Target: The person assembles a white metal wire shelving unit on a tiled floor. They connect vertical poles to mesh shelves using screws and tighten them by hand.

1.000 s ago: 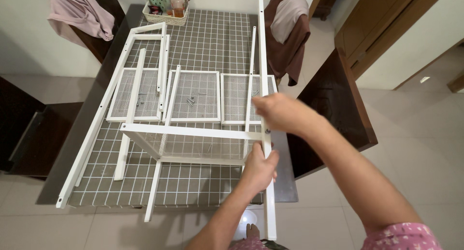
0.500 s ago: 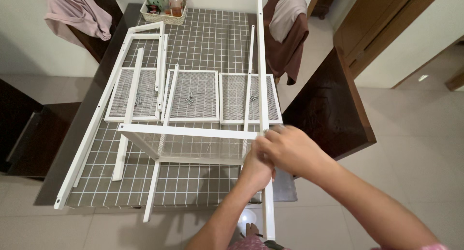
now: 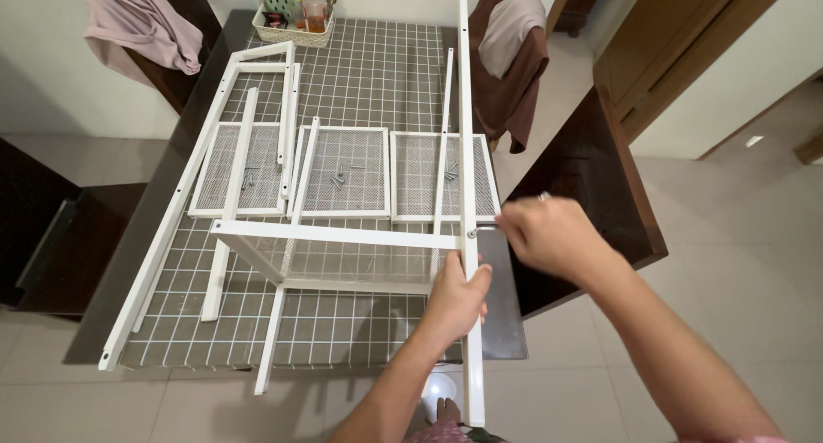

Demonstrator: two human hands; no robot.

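Note:
A long white metal upright [image 3: 465, 109] stands over the tiled table [image 3: 377, 66], joined to a white shelf frame [image 3: 334, 235] with a mesh panel. My left hand [image 3: 457, 296] grips the upright just below that joint. My right hand [image 3: 549, 236] is to the right of the joint, fingers closed on a small metal tool [image 3: 483, 230] whose tip meets the upright at the joint. Two mesh shelves [image 3: 347, 173] with loose screws [image 3: 339, 177] lie flat behind.
More white rails [image 3: 171, 229] and a third mesh shelf [image 3: 227, 182] lie on the table's left. A basket of bottles [image 3: 296, 6] sits at the far edge. Dark chairs draped with cloth [image 3: 137, 19] stand at the far corners. A dark side table [image 3: 591, 169] is at right.
My right hand has moved from the upright's left side down and across to its right side, now holding the tool at the joint. My left hand keeps its grip on the upright.

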